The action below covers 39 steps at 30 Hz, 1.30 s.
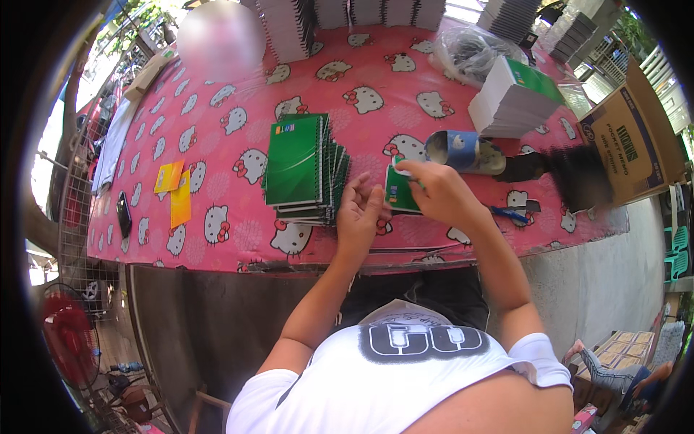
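A small green notebook (pixel 399 194) lies flat near the table's front edge, between my hands. My left hand (pixel 359 215) rests at its left side, fingers loosely curled and apart, holding nothing. My right hand (pixel 442 189) is over the notebook's right part, fingers pinched at its upper edge. Something small and pale shows at those fingertips; I cannot make out what it is. Left of my hands stands a stack of green spiral notebooks (pixel 295 160), its lower ones slightly askew.
Right of my hands are a blue cup-like holder (pixel 463 150), blue-handled scissors (pixel 512 213), black wire spirals (pixel 578 177) and a cardboard box (pixel 632 137). Notebook piles (pixel 515 101) and a plastic bag (pixel 477 54) stand farther back. Yellow-orange cards (pixel 180 199) and a phone (pixel 123 215) lie left.
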{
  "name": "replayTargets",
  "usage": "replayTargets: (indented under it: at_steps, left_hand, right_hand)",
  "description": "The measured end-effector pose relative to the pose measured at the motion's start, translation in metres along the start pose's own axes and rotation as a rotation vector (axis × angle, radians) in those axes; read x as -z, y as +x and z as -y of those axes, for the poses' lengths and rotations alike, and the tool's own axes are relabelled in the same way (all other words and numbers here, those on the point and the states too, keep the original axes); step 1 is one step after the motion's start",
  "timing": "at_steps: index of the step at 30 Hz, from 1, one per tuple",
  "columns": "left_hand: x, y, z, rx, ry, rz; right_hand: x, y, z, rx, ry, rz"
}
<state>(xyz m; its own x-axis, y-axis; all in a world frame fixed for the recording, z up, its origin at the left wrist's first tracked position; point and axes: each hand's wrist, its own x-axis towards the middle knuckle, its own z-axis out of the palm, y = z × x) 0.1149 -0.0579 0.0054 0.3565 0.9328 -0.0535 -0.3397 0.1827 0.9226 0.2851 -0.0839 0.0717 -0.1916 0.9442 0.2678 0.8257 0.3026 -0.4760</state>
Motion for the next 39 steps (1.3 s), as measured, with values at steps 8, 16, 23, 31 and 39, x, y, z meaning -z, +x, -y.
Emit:
replayTargets:
  at_steps: [8, 16, 23, 31, 39]
  left_hand:
    - [-0.016, 0.014, -0.014, 0.057, 0.055, 0.133]
    - [-0.017, 0.020, 0.006, -0.468, 0.456, 0.177]
    - [-0.023, 0.012, -0.018, -0.637, 0.959, 0.167]
    - [-0.046, 0.020, -0.027, -0.777, 1.012, 0.217]
    - [-0.065, 0.023, -0.022, -0.717, 0.953, 0.255]
  right_hand:
    - [0.023, -0.056, 0.017, 0.054, -0.170, -0.486]
    - [-0.025, -0.071, -0.041, -0.310, 0.638, -0.329]
    - [-0.044, -0.064, -0.031, -0.299, 0.690, -0.426]
    - [0.040, -0.091, -0.048, -0.177, 0.250, -0.233]
    - [0.124, -0.167, -0.238, -0.881, -0.746, -0.537]
